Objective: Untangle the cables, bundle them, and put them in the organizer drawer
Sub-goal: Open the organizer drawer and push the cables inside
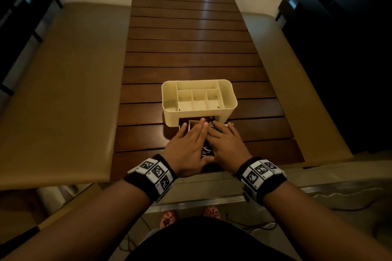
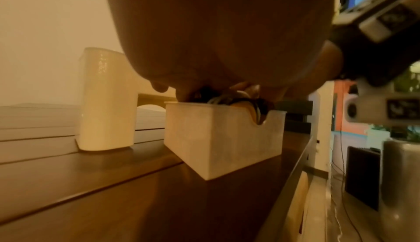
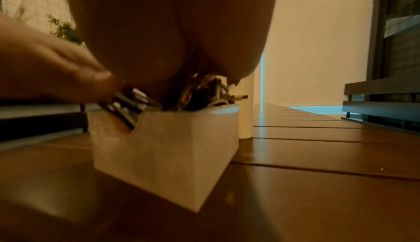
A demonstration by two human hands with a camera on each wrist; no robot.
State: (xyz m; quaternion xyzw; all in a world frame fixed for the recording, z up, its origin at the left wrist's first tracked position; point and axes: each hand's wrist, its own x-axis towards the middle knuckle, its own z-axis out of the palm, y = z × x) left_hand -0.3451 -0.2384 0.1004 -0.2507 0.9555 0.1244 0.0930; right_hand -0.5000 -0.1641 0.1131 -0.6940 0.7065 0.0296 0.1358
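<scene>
Directly beneath both palms: one small cream plastic drawer with a notched front wall (image 2: 223, 138), pulled fully out of its slot and standing on the dark brown slatted wooden table (image 1: 191, 44). Long axis running away from the body toward the housing; slot opening just beyond the fingertips.

Inside the drawer, heaped above the rim: mixed black and white cable bundles (image 3: 172, 100), count not readable; one white plug end jutting past the far right corner.

Left hand (image 1: 188, 146): flat, fingers straight, pressing down on the cables. Right hand (image 1: 224, 144): likewise flat and pressing, side by side with the left and touching it. Neither nearer; both equally on the load.

One cream rounded-rectangle plastic organizer (image 1: 230, 99), just behind the drawer: six open top compartments, all bare.

Judgement: cables stowed; remaining move likely a straight push forward into the slot, protruding loops liable to snag.
</scene>
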